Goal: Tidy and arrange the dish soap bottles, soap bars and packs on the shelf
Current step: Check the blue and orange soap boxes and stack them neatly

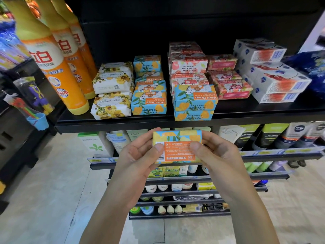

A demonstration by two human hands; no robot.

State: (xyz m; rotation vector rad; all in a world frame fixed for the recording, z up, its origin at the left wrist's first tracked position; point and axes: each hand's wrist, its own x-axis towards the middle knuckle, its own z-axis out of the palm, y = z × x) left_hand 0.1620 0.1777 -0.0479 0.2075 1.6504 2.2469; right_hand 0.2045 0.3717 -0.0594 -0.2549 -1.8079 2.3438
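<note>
Shop: stocked shelves [123,123] with price strips [263,153].

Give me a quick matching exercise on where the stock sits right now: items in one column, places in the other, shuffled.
1. orange dish soap bottles
2. white boxes
3. barcode-side-up soap bar
4. white floral packs

A. right end of the shelf
B. gripped by left hand and right hand, below the shelf
C. left end of the shelf
D. just right of the bottles

Pairs: 1-C, 2-A, 3-B, 4-D
</note>
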